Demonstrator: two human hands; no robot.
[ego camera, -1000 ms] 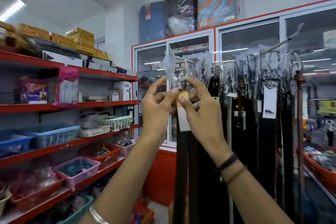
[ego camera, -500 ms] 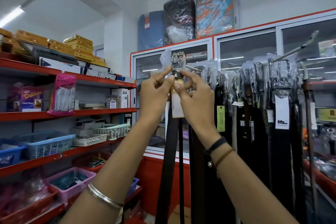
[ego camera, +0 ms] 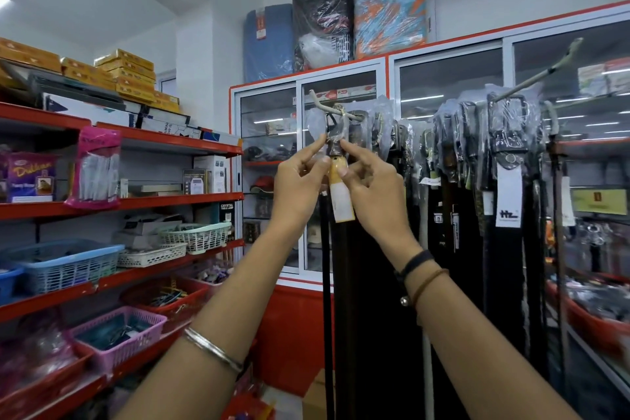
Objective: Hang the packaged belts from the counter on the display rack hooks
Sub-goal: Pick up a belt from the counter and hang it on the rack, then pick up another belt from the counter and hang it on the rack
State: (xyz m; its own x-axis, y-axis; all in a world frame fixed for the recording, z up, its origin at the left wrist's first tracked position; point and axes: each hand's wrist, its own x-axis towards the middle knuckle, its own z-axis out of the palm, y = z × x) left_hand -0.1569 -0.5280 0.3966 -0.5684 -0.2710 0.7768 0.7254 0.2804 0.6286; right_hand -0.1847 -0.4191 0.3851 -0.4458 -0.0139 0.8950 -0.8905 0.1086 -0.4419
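Note:
A dark packaged belt (ego camera: 342, 276) hangs straight down with a yellow-and-white tag (ego camera: 340, 196) below its buckle. The buckle, in clear plastic wrap (ego camera: 332, 128), sits on the upturned end of a display rack hook (ego camera: 325, 106). My left hand (ego camera: 298, 181) pinches the belt just under the buckle from the left. My right hand (ego camera: 373, 184) pinches it from the right at the same height. Many more packaged belts (ego camera: 508, 181) hang on the rack to the right, and a second hook (ego camera: 545, 73) juts up above them.
Red shelves (ego camera: 129, 203) with plastic baskets and boxes line the left side. A glass-door cabinet (ego camera: 341, 85) with a red frame stands behind the rack, with wrapped bundles on top. A red bin (ego camera: 586, 320) of goods sits at the lower right.
Both hands raised the belt's buckle and brought it over the hook's tip. The buckle now rests on the hook, and the hands sit a little lower on the belt.

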